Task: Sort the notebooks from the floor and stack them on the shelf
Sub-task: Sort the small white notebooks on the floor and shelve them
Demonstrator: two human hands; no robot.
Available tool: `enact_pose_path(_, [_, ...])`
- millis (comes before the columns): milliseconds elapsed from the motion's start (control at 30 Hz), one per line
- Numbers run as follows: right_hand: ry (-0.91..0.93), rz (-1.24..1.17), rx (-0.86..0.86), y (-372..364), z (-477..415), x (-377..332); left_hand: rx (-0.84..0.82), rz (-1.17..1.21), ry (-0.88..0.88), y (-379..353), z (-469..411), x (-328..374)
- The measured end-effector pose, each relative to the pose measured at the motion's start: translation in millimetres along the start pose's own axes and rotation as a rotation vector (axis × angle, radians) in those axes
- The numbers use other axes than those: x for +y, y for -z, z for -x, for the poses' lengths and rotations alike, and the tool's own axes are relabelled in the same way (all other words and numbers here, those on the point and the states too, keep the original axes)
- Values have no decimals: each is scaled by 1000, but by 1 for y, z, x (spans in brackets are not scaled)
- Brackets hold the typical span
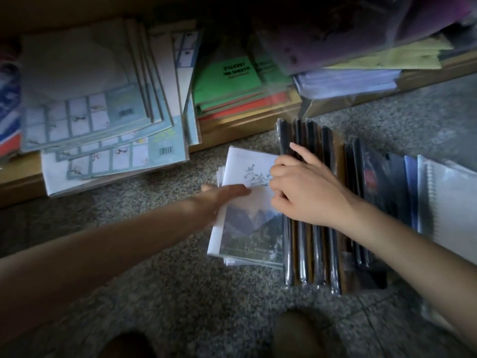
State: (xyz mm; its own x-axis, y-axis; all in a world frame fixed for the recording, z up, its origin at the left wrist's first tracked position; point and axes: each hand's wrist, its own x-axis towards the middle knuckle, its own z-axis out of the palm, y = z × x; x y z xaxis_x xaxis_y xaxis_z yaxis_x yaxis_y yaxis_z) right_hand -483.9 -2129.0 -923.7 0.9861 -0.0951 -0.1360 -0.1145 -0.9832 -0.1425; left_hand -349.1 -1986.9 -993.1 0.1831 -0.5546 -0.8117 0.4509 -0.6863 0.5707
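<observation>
Speckled grey floor [154, 293] runs under a low wooden shelf [232, 130] holding pale books [90, 120] and green pads [227, 81]. Bare floor lies left and near. The left hand [222, 196] lies flat, fingers straight, on the mountain notebooks [250, 228], which sit on the floor. The right hand [307, 192] curls at their right edge, beside dark packs [315, 254]; whether it grips them is unclear.

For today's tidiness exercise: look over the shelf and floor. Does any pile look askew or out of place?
Yes. The pale blue notebooks on the left of the shelf lie fanned at differing angles, and the lowest overhang its front edge. The green pads beside them sit squarer.
</observation>
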Motion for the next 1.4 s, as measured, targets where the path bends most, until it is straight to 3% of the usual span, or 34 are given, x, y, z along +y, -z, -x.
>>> enact_pose_path(67, [-21, 9, 19, 9, 9, 4, 308, -293, -208, 0, -5, 8])
enact_pose_path(100, [-30, 30, 35, 14, 15, 8, 325, -270, -333, 4, -10, 15])
enact_pose_path(167, [-48, 67, 42, 24, 25, 15, 139, -222, -437, 16, -19, 31])
enact_pose_path(267, [-100, 46, -10, 36, 36, 17, -54, -426, -365, 31, -28, 37])
enact_pose_path(467, [-133, 28, 0, 37, 42, 15, -42, -387, -388, 27, -17, 32])
enact_pose_path(567, [-122, 66, 1, 34, 43, 13, 41, -213, -393, 35, -3, 5])
enact_pose_path(633, [-114, 128, -107, 41, 37, 5, 126, -115, -413, 37, 7, -15])
enact_pose_path(733, [-87, 356, -412, 46, 12, -19, 237, -28, -417, 33, 20, -30])
enact_pose_path(833, [-2, 630, -705, 32, -33, -45, 338, 123, -373, 27, 24, -41])
enact_pose_path(900, [-61, 699, -813, 20, -63, -46, 373, 295, -295, 21, 26, -53])
enact_pose_path(1000, [-293, 518, -858, 11, -84, -36, 256, 473, -197, 9, 36, -72])
enact_pose_path(1133, [-190, 645, -739, 11, -65, -56, 11, 451, -230, -7, 53, -81])
enact_pose_path(1267, [-267, 548, -687, 5, -65, -57, 41, 480, -212, -15, 54, -74])
enact_pose_path(1333, [-399, 248, -628, -10, -63, -49, 57, 504, -202, -18, 54, -69])
enact_pose_path(1400, [-476, -167, -467, -25, -61, -42, 48, 532, -185, -20, 54, -65])
